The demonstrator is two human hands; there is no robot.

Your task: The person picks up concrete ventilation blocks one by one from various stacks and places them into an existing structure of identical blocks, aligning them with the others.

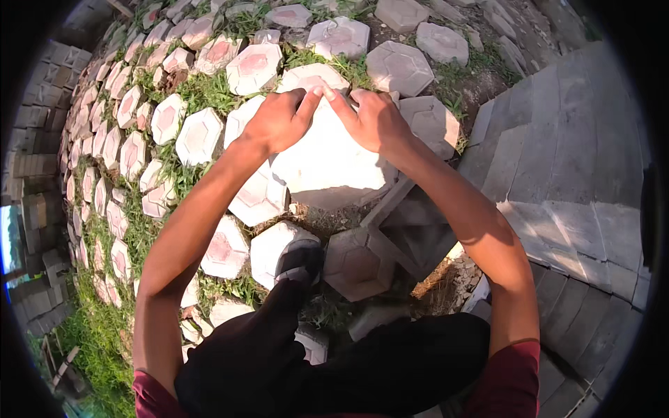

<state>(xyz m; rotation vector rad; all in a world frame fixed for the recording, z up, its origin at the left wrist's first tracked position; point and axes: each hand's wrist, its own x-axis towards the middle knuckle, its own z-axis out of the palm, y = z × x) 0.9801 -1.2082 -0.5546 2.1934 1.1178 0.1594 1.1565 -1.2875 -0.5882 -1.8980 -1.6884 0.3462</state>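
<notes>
pale hexagonal paving block [327, 164], sunlit, grasped at its 12 o'clock edge by left hand [279, 120] and right hand [373, 120]; similar blocks [198, 136] on grassy ground [209, 90].

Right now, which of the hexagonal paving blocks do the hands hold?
The large pale block lifted at the centre: left hand and right hand grip its top edge, while the others lie flat in the grass.
</notes>
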